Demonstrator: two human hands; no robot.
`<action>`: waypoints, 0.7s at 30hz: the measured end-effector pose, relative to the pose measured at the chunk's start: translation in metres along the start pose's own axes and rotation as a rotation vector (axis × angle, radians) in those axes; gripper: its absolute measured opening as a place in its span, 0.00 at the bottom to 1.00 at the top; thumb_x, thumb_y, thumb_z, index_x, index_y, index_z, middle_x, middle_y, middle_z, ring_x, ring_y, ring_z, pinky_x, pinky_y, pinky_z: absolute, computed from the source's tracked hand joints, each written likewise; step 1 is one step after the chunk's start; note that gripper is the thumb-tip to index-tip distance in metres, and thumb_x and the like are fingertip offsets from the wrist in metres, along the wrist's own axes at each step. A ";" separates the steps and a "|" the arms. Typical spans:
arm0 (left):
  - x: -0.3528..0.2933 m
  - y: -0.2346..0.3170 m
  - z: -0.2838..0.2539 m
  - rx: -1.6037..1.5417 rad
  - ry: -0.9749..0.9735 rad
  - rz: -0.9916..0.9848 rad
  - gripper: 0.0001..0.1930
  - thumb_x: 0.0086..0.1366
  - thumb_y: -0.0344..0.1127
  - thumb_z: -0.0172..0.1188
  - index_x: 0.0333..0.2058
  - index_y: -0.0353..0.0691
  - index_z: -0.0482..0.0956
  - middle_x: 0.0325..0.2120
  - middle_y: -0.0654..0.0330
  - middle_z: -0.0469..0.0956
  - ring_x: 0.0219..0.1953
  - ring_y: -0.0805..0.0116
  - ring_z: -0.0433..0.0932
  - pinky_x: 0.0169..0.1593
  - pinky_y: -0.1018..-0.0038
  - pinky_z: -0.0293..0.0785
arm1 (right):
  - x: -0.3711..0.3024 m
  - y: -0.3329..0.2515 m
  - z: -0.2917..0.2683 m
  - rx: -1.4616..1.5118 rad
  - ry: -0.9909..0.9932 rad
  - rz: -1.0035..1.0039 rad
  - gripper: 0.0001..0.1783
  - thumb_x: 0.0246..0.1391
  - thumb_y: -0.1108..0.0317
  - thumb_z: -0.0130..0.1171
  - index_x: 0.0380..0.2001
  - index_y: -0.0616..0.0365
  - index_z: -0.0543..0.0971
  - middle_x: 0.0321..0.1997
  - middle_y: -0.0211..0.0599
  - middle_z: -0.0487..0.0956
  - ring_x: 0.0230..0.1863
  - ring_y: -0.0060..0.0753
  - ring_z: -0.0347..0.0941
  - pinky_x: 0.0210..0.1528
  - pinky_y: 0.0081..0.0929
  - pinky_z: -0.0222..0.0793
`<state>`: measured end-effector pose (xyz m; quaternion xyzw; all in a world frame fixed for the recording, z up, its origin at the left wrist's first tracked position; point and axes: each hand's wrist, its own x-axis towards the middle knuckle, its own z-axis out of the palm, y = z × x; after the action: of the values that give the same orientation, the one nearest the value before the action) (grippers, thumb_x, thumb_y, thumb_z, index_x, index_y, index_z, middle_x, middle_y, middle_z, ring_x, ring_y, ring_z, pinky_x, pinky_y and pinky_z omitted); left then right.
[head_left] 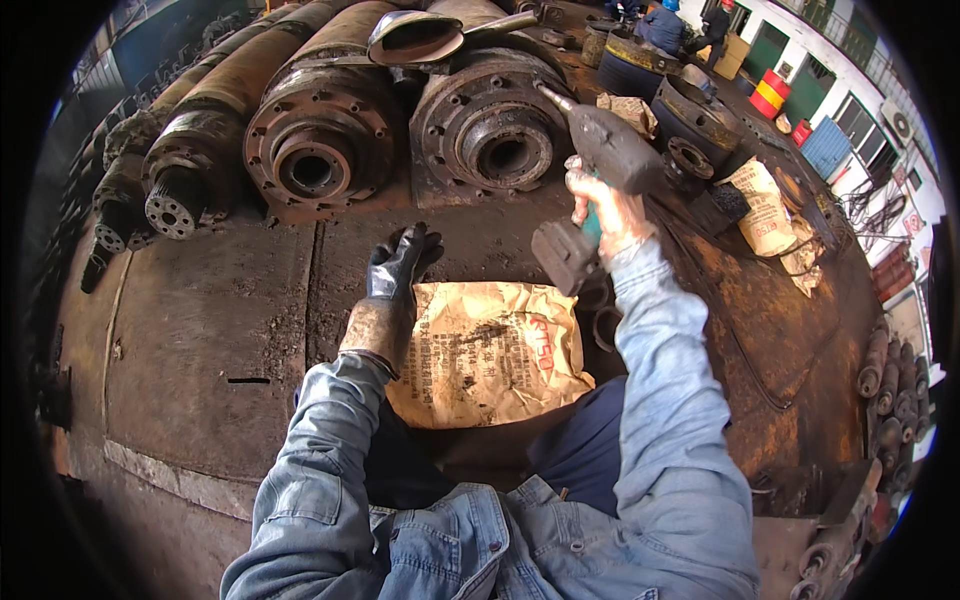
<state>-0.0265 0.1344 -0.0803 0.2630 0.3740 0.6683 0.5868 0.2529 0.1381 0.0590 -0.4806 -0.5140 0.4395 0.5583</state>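
Note:
My right hand (pixel 610 208) is wrapped round the grip of a dark, grimy cordless impact wrench (pixel 612 150) with a block battery at its base. The wrench is raised, its thin nose pointing up and left toward the bolted flange (pixel 440 135) of a big greasy cylinder. Whether the tip touches the flange I cannot tell. My left hand (pixel 398 262), in a dark coated work glove with a soiled cuff, is held in front of the cylinders with fingers apart and nothing in it. Below the hands, a dirty brown paper sack (pixel 485 355) lies between my knees.
Another large flanged cylinder (pixel 315 165) and narrower shafts (pixel 180 205) lie side by side to the left. A metal bowl-shaped part (pixel 412 38) rests on top. At right are black drums (pixel 700 115), paper sacks (pixel 765 210) and a cable. People work far back.

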 end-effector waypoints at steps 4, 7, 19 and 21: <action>0.003 -0.008 -0.003 0.055 -0.015 0.003 0.28 0.64 0.43 0.67 0.53 0.29 0.71 0.47 0.45 0.79 0.49 0.51 0.81 0.54 0.59 0.82 | -0.008 0.029 0.006 0.154 0.070 -0.124 0.17 0.54 0.64 0.63 0.45 0.63 0.79 0.21 0.28 0.70 0.23 0.23 0.66 0.30 0.23 0.65; 0.006 -0.004 0.001 0.062 -0.045 -0.037 0.26 0.65 0.43 0.66 0.54 0.29 0.72 0.48 0.45 0.79 0.48 0.51 0.82 0.53 0.60 0.82 | -0.003 0.047 -0.002 0.289 0.146 -0.136 0.15 0.49 0.70 0.65 0.41 0.62 0.79 0.26 0.29 0.74 0.20 0.23 0.66 0.26 0.23 0.64; 0.015 -0.013 0.007 0.131 -0.088 -0.073 0.29 0.65 0.48 0.65 0.55 0.29 0.73 0.48 0.43 0.79 0.49 0.49 0.81 0.56 0.59 0.80 | 0.012 0.065 -0.008 0.376 0.115 -0.027 0.15 0.52 0.70 0.63 0.44 0.60 0.79 0.29 0.28 0.75 0.22 0.21 0.67 0.26 0.23 0.67; 0.015 -0.013 0.006 0.129 -0.095 -0.095 0.28 0.65 0.47 0.65 0.55 0.29 0.73 0.47 0.43 0.80 0.49 0.49 0.81 0.55 0.58 0.80 | 0.014 0.072 -0.004 0.437 0.122 -0.031 0.15 0.52 0.71 0.63 0.44 0.60 0.78 0.30 0.28 0.75 0.22 0.21 0.67 0.27 0.24 0.67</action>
<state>-0.0167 0.1510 -0.0889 0.3136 0.4001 0.6011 0.6166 0.2587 0.1626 -0.0105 -0.3658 -0.3792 0.5020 0.6859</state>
